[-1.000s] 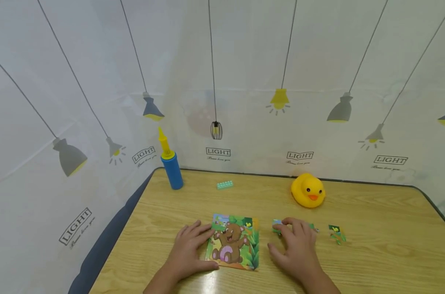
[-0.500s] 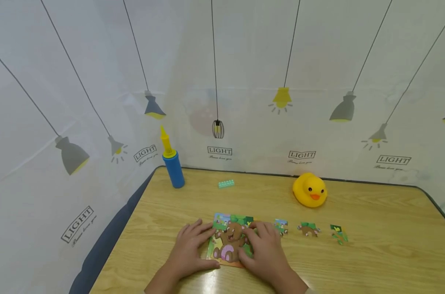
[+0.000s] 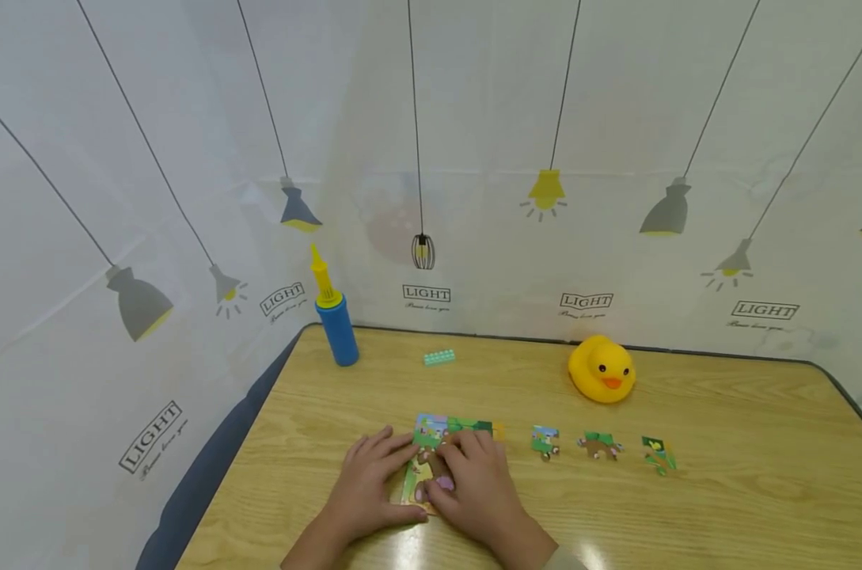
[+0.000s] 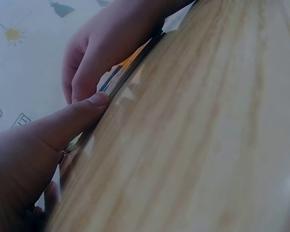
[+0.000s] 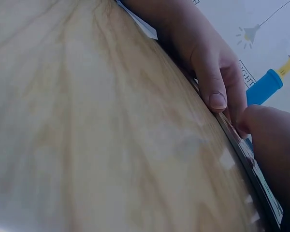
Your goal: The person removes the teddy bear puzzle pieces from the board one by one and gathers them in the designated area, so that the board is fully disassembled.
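Note:
A jigsaw puzzle [image 3: 423, 434] with a cartoon bear lies flat on the wooden table. My left hand [image 3: 365, 479] is spread at its left side, fingertips at the upper left edge and thumb by the near edge. Over the puzzle's middle and right part is my right hand [image 3: 479, 483], fingers bent down onto the picture, thumb and forefinger apart. It hides much of the bear. To the right lie three loose pieces in a row: a blue-and-green piece [image 3: 544, 440], a brown-and-green piece [image 3: 599, 445] and a dark green piece with a yellow shape [image 3: 658, 454].
Toward the back right sits a yellow rubber duck [image 3: 601, 370]. A blue hand pump [image 3: 338, 331] with a yellow nozzle stands at the back left, and a mint-green toy brick [image 3: 440, 358] lies between them. Behind the table [image 3: 744, 443] hangs a cloth printed with lamps.
My right hand has moved left from the row of loose pieces onto the puzzle, uncovering the blue-and-green and brown-and-green pieces. My left hand keeps its place.

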Tool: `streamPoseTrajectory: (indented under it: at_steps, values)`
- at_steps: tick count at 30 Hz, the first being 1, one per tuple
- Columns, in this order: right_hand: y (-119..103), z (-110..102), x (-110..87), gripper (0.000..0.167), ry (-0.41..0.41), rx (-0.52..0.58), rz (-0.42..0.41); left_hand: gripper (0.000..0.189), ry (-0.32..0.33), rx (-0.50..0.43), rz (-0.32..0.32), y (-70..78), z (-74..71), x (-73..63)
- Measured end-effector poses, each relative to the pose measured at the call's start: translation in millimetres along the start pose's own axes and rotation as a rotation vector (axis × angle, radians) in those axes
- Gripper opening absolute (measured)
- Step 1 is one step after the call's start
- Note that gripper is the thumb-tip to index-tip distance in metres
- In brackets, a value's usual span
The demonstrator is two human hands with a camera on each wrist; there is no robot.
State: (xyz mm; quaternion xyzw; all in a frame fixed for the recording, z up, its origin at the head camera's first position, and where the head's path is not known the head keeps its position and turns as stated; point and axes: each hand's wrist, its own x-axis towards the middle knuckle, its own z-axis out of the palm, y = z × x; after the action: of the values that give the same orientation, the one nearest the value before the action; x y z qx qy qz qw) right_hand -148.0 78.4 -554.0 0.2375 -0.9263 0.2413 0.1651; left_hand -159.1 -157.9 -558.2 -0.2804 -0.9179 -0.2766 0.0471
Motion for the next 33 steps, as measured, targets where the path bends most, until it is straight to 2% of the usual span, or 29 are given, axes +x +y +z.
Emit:
streamPoseTrajectory:
  at_steps: [5, 10, 22, 33]
  values:
    - [-1.1, 3.3, 1.6, 0.044, -0.033, -0.019, 0.020, 0.100, 0.003, 0.002, 0.004, 0.1, -0.6, 0.0]
    - [0.6, 5.0, 2.6, 0.041, -0.023, 0.007, 0.020, 0.100, 0.008, 0.007, 0.008, 1.1, -1.6, 0.2]
    - [-2.4, 0.9, 6.8, 0.056, -0.067, 0.089, 0.120, 0.102, -0.003, 0.005, 0.000, -0.7, -0.2, -0.5]
    - [-5.4, -11.0, 15.1, 0.059, -0.182, 0.164, 0.193, 0.102, -0.007, 0.015, -0.007, -1.4, 1.2, -0.5]
